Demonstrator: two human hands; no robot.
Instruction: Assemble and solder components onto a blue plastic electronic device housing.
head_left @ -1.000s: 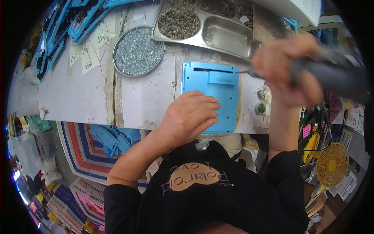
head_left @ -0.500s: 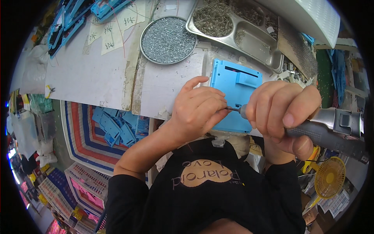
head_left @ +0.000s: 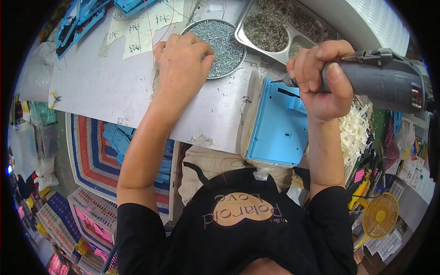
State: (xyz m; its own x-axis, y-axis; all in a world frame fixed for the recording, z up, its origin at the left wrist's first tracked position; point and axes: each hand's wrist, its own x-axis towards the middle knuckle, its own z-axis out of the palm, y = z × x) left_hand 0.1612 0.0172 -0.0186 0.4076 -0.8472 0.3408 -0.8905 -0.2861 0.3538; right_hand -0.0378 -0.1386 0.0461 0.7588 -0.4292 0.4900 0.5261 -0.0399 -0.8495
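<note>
My left hand (head_left: 183,59) rests over the round metal dish of small silver screws (head_left: 224,48), its fingers curled down at the left side of the pile. Whatever its fingertips pinch is hidden. In a closed grip, my right hand (head_left: 323,80) carries a dark grey electric screwdriver (head_left: 378,80), held sideways. The bit points left and its tip is over the upper left corner of a light blue plastic panel (head_left: 275,130). That panel lies on the table, with a dark slot near its far edge and a small opening in the middle; my right forearm covers part of its right side.
A metal compartment tray (head_left: 293,43) of small brownish parts stands beyond the panel. Blue casings (head_left: 87,23) with wires pile at the far left. A striped bag (head_left: 94,160) holds blue panels below the table edge. White plastic scraps (head_left: 355,133) and a yellow fan (head_left: 380,215) are on the right.
My left hand has left the panel and moved far and left to the screw dish. My right hand has lifted the screwdriver from the panel's near middle to its far left corner.
</note>
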